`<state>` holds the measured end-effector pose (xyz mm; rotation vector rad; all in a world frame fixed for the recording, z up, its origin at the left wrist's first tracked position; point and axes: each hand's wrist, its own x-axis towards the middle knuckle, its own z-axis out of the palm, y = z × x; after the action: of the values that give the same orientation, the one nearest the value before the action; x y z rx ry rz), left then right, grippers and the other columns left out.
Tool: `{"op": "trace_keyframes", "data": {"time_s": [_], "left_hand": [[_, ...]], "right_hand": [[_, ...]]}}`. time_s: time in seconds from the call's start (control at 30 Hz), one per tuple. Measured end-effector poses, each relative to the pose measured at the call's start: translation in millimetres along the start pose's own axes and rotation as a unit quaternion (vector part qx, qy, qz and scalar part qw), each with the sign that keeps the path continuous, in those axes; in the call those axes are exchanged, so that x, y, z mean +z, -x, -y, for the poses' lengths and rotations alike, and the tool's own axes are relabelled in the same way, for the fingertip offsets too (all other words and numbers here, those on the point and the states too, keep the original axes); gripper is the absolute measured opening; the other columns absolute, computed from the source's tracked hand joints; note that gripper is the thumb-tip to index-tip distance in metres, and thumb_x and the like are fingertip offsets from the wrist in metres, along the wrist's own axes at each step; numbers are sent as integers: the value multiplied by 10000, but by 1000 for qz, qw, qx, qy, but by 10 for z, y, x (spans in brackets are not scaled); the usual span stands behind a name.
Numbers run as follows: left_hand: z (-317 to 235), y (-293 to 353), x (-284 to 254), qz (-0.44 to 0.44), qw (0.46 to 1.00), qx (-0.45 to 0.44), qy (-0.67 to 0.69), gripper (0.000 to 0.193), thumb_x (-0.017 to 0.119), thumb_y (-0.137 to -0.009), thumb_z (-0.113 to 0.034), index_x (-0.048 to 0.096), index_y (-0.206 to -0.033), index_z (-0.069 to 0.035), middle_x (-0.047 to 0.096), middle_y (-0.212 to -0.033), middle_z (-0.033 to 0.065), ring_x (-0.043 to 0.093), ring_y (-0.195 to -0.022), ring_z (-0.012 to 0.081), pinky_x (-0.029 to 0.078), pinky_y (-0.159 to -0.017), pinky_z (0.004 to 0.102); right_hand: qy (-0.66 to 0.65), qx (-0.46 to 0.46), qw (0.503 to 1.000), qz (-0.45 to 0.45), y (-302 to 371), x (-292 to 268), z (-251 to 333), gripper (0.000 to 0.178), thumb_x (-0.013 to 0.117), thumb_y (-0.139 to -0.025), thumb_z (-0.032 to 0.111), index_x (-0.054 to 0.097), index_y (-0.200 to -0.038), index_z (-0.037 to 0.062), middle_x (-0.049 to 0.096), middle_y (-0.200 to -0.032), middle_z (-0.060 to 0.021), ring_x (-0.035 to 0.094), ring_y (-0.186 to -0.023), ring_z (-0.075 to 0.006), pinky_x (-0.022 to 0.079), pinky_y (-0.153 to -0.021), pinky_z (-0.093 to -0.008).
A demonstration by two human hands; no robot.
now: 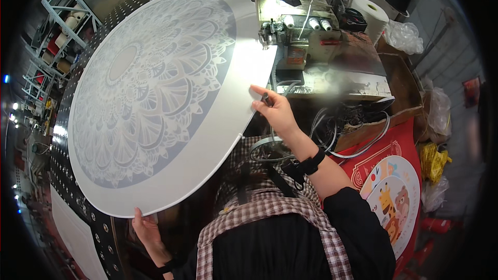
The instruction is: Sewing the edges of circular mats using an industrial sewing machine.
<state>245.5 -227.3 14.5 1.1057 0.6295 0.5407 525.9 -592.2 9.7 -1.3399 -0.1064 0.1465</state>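
Observation:
A large round white mat (218,124) with a grey and white lace-like mandala print lies across a dark dotted table. Its right edge runs under the lit head of an overlock sewing machine (311,41). My right hand (280,116) grips that edge just in front of the machine, index finger stretched over the top. A short dark rod (266,99) pokes out between its fingers; most of it is hidden. At the near left rim, my left hand (148,233) pinches the mat, thumb above and fingers partly hidden below. Narrow white edging follows the near rim.
Thread cones (371,15) stand behind and right of the machine. Looped cables (321,129) hang beneath it, beside a cardboard box (407,85). At right, a round animal-print mat (397,202) lies on a red one (371,163). A shelf rack (67,15) stands far left.

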Motion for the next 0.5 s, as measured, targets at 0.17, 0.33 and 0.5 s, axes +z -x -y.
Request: {"op": "trace_keyframes", "data": {"time_s": [0.17,0.33,0.5], "left_hand": [[161,203,358,7,1000,-10,11,293,549,-876,-184,510,-1097,4,582,-1062,84,572,-964,155,464,-835,272],[357,315,544,-29,996,-81,-22,232,571,-865,-199,527,-1058,-78,607,-952,24,596,-813,109,495,-667,229],[531,401,901,-63,992,-109,-2,202,557,-867,-150,519,-1037,-48,608,-922,57,612,-738,141,503,-600,235]], "right_hand": [[87,-140,979,-124,76,-74,-75,302,562,-834,41,584,-1135,49,546,-720,28,428,-582,-15,359,-527,-161],[65,-114,990,-47,534,157,-172,264,581,-843,104,603,-1104,70,625,-781,-37,459,-517,-52,378,-484,-193],[191,-38,977,86,534,396,-102,547,590,-824,51,392,-1331,105,570,-815,-7,425,-614,-31,389,-575,-187]]}}
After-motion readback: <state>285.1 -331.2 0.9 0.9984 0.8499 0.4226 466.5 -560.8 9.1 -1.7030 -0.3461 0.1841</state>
